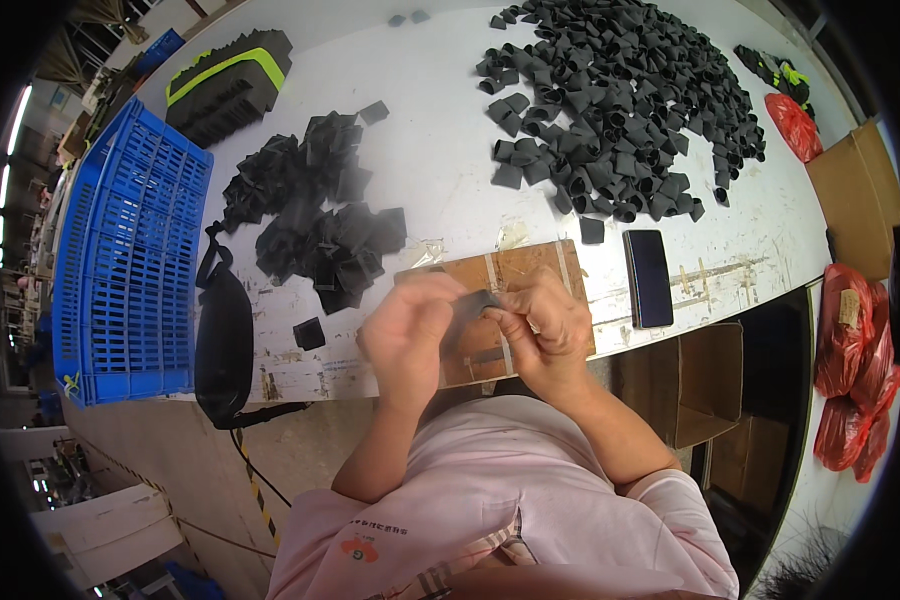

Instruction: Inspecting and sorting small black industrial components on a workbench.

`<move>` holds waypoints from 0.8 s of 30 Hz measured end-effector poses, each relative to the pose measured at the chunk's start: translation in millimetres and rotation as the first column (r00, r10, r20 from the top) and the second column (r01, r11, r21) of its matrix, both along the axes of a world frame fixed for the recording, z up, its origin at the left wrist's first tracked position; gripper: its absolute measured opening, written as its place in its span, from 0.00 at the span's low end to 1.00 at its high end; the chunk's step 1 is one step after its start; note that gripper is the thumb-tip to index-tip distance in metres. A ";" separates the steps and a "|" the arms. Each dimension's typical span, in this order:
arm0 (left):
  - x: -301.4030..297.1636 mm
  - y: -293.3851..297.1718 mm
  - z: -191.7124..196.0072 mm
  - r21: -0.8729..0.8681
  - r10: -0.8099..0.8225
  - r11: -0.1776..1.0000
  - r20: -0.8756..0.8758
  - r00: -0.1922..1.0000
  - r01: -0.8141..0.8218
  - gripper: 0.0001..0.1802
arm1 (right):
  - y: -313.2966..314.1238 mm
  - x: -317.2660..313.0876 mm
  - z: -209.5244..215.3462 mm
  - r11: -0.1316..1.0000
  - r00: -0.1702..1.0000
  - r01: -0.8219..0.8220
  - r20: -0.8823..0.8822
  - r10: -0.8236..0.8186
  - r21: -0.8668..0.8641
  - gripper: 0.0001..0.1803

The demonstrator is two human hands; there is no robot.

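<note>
Both hands meet over a brown wooden board at the table's front edge. My left hand and my right hand pinch one small black rubber piece between their fingertips. A heap of flattened black pieces lies to the left of the board. A much larger pile of black tube-shaped pieces covers the far right of the white table.
A black phone lies right of the board. A blue plastic crate stands at the left, a black pouch beside it. Cardboard boxes and red bags sit at the right, below the table.
</note>
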State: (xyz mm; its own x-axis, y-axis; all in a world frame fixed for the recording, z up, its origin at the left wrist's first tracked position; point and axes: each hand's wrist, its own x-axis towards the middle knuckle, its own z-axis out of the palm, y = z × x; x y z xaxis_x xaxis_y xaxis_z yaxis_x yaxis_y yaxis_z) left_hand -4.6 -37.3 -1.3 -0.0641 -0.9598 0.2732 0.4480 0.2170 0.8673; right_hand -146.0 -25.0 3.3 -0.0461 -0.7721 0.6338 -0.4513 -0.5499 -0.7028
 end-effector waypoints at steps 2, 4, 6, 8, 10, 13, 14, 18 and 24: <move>-1.9 -1.9 15.1 -0.043 -0.014 0.999 0.191 0.982 0.022 0.10 | 0.0 0.8 -0.8 0.999 0.999 0.031 -0.028 -0.032 -0.027 0.10; -0.8 -6.1 21.1 -0.013 0.038 0.999 0.245 0.969 -0.036 0.09 | 0.8 3.4 2.6 0.997 0.997 0.049 -0.050 -0.052 -0.061 0.10; 7.4 -13.3 20.2 -0.154 0.047 0.987 0.552 0.832 0.046 0.06 | 6.0 -0.9 13.0 0.958 0.980 -0.118 0.184 0.071 0.261 0.10; 8.0 -15.5 20.9 -0.071 -0.009 0.996 0.488 0.873 0.050 0.05 | 5.2 -3.1 20.6 0.928 0.957 -0.176 0.279 0.083 0.329 0.10; 11.5 -18.7 13.6 -0.019 -0.130 0.990 0.190 0.973 0.136 0.06 | 2.8 -3.6 30.5 0.944 0.990 -0.136 0.077 0.118 0.300 0.10; 10.7 -18.7 7.4 -0.028 -0.108 0.993 0.213 0.971 0.116 0.07 | -3.6 -6.8 30.2 0.980 0.986 -0.060 -0.139 0.088 0.189 0.09; 10.4 -18.7 6.5 -0.022 -0.098 0.994 0.228 0.969 0.106 0.07 | -5.0 -7.8 27.3 0.980 0.986 -0.060 -0.139 0.087 0.188 0.09; 6.1 -14.5 10.3 -0.105 -0.050 0.990 0.394 0.918 0.098 0.05 | -4.2 -12.0 9.9 0.996 0.972 -0.059 -0.223 0.073 0.072 0.07; 3.9 -19.6 18.9 -0.270 0.073 0.958 0.552 0.831 0.095 0.06 | -7.7 -11.6 12.3 0.994 0.957 -0.089 -0.272 0.101 0.057 0.07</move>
State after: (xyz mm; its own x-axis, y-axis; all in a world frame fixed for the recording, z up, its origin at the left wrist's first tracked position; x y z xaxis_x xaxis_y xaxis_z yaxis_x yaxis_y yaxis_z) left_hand -0.7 -56.9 17.6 -0.2940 -0.8488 0.4394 -0.0831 0.4807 0.8730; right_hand -157.6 -32.7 15.6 0.1996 -0.7916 0.5775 -0.5771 -0.5713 -0.5836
